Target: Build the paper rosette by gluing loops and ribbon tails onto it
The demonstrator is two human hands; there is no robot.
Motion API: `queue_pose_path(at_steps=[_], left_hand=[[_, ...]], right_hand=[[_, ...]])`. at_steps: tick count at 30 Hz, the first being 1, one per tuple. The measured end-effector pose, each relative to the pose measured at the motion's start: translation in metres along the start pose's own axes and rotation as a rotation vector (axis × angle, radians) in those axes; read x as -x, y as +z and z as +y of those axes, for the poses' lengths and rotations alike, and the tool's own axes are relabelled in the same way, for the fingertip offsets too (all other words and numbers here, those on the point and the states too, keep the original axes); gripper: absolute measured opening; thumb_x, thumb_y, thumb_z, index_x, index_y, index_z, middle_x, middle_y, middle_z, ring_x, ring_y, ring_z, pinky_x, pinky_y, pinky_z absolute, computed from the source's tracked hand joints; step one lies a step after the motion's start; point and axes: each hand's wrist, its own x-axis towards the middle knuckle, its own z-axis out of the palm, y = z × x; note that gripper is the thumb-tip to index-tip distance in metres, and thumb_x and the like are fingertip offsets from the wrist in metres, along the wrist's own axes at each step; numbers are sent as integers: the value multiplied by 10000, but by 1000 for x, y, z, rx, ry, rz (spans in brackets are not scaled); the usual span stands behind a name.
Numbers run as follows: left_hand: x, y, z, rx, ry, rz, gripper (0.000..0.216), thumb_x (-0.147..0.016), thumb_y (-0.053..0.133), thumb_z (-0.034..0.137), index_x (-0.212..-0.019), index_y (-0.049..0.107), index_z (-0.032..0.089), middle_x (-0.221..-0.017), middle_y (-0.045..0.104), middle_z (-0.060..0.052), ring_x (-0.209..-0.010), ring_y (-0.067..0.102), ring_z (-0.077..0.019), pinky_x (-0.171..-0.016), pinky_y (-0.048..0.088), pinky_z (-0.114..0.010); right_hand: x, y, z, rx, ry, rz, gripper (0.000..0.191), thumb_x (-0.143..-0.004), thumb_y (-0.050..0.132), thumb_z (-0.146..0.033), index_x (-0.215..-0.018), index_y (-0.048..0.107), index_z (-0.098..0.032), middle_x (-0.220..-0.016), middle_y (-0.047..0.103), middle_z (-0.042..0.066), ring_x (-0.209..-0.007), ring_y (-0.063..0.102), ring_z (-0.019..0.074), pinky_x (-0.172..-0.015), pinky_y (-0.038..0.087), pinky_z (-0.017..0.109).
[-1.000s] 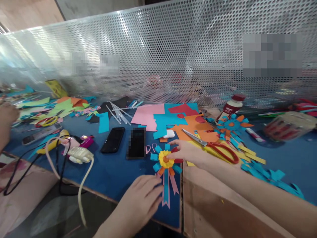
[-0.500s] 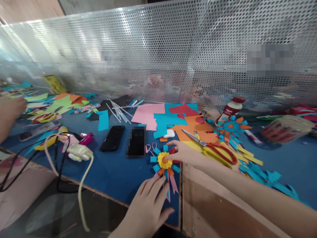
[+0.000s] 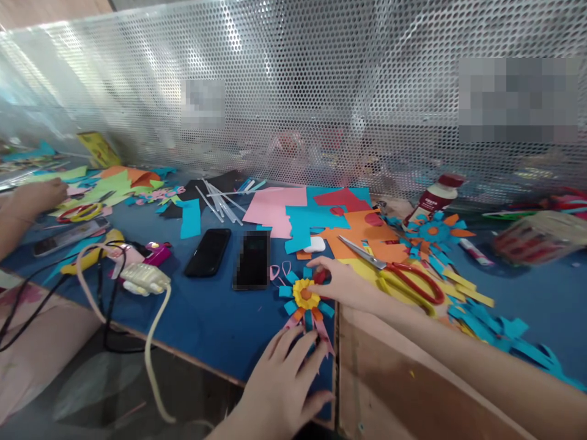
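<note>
A paper flower (image 3: 306, 295) with a yellow ruffled ring, orange centre and blue petals lies on the blue tabletop. From the right, my right hand (image 3: 343, 286) grips its edge, thumb by the orange centre and forefinger curved beyond the upper petals. A red piece shows between that thumb and finger. My left hand (image 3: 287, 373) rests with fingers spread over the pink ribbon tails (image 3: 324, 333) below the flower, partly hiding them. Two small pink loops (image 3: 279, 273) lie beside the upper left petals.
Scissors (image 3: 398, 276) lie on coloured paper at right, near a second flower (image 3: 432, 231) and a bottle (image 3: 436, 197). Two phones (image 3: 208, 252) (image 3: 254, 260) and a power strip with cords (image 3: 147, 278) lie left. Another person's hand (image 3: 39, 198) is far left. A perforated metal panel (image 3: 293, 79) stands behind.
My left hand has shifted slightly right and now covers more of the ribbon tails. My right hand stays at the flower. The other person's hand has moved right.
</note>
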Motion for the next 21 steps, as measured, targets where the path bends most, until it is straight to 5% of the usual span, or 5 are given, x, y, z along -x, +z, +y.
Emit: queue_pose_path(at_steps=[7, 10, 14, 21], left_hand=[[0, -1, 0, 5, -8, 15, 425, -881, 496, 503, -1205, 600, 248, -1204, 624, -47, -1115, 548, -261, -910, 503, -412], [0, 0, 0, 0, 4, 46, 413, -884, 497, 487, -1196, 607, 241, -1214, 616, -55, -1122, 544, -267, -905, 503, -414], [0, -4, -1, 42, 19, 146, 386, -910, 473, 385, -1174, 613, 141, -1174, 624, -106, -1115, 545, -255, -909, 503, -378], [12, -14, -11, 33, -56, 161, 269, -883, 514, 221, -1092, 650, 121, -1136, 633, -102, -1106, 541, -230, -905, 498, -344]], right_hand=[[17, -3, -3, 122, -82, 193, 296, -804, 615, -316, -1076, 584, -201, -1054, 648, 78, -1011, 567, 253, -874, 410, 436], [53, -6, -9, 272, -332, 322, 183, -927, 450, -254, -1018, 604, -212, -996, 664, 46, -931, 568, 209, -837, 412, 397], [101, 6, -11, 523, -619, 335, 265, -953, 382, -193, -993, 644, -179, -938, 696, 29, -863, 565, 199, -770, 427, 350], [123, 33, 8, 744, -636, 323, 285, -959, 395, -256, -1048, 663, -227, -1129, 675, 0, -966, 557, 198, -814, 419, 365]])
